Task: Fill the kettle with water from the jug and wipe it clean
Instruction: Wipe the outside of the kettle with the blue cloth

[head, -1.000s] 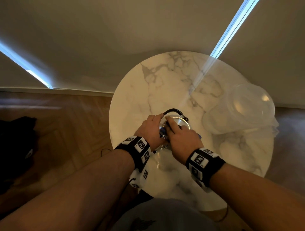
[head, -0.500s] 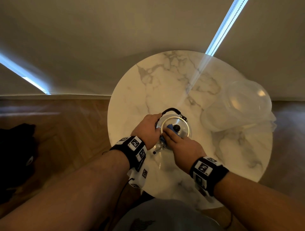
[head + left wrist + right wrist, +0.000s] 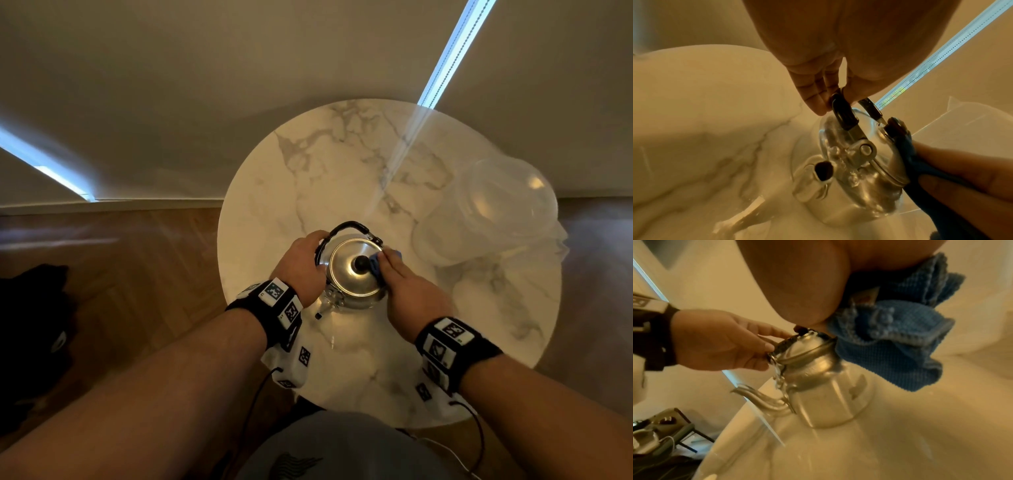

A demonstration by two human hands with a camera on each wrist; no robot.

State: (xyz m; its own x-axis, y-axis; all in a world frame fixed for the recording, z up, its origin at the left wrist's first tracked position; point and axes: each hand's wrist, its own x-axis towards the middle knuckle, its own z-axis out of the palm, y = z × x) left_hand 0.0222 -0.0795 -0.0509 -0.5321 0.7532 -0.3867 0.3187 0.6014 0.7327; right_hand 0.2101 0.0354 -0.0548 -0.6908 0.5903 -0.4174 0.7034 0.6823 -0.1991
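Note:
A silver kettle (image 3: 346,274) with a black lid knob stands on the round marble table (image 3: 342,164), spout toward me. My left hand (image 3: 305,260) pinches its black handle (image 3: 842,112), which is folded to the far left. My right hand (image 3: 407,287) grips a blue cloth (image 3: 376,263) and presses it on the right side of the lid. The right wrist view shows the cloth (image 3: 900,337) bunched under the palm against the kettle's (image 3: 824,386) shoulder. A clear plastic jug (image 3: 493,212) sits at the table's right.
The wall rises just behind the table. A dark object (image 3: 30,325) lies on the wooden floor at left. A power strip (image 3: 663,421) sits low beside the table. Cables hang from my wrist bands near the table's front edge.
My right hand has swept the cloth from the near left of the lid round to its right side, uncovering the knob. The left hand has kept hold of the handle.

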